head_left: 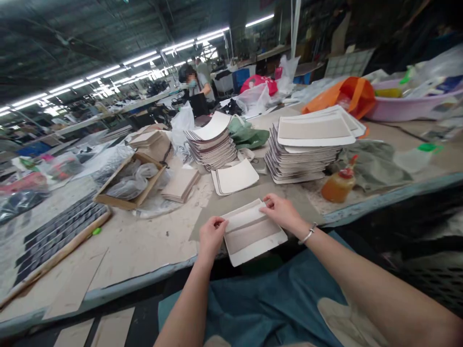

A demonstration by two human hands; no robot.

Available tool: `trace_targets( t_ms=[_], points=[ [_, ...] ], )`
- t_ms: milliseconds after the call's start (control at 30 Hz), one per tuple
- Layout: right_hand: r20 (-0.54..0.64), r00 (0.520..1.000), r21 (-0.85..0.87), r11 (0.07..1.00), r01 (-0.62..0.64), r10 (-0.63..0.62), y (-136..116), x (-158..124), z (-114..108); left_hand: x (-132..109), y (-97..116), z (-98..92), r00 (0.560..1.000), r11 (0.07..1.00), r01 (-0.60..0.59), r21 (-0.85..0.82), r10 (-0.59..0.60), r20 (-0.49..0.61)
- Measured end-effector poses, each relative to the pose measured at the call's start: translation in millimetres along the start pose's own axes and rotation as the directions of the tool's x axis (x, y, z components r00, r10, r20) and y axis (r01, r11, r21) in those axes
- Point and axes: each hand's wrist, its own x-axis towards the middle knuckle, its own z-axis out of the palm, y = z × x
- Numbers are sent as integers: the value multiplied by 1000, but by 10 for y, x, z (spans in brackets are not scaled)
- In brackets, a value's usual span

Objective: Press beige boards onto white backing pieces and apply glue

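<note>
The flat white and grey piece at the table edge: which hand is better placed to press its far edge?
Probably the right hand: its fingers already rest on the far edge of the piece, while the left hand grips the near left side.

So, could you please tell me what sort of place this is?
Probably a factory workshop: long worktables under rows of strip lights, tall stacks of cut panels, and both hands, left hand and right hand, on one panel.
</note>
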Motion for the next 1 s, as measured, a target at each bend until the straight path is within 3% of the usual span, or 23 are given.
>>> trace_targets(
  t_ms=[333,733,867,1000],
  points=[
    [40,999,-173,985,12,-5,6,161,170,96,-101,170,996,987,40,158,-26,-87],
    [62,998,-227,974,-15,30,48,216,228,142,-115,188,990,987,86,139,-69,-124],
    [75,997,-257,966,4,15,58,216,243,90,-173,160,975,995,12,98,10,-221],
    [61,998,-290,956,38,-22,104,234,276,-107,-190,118,952,969,-171,180,210,-223]
  ],
)
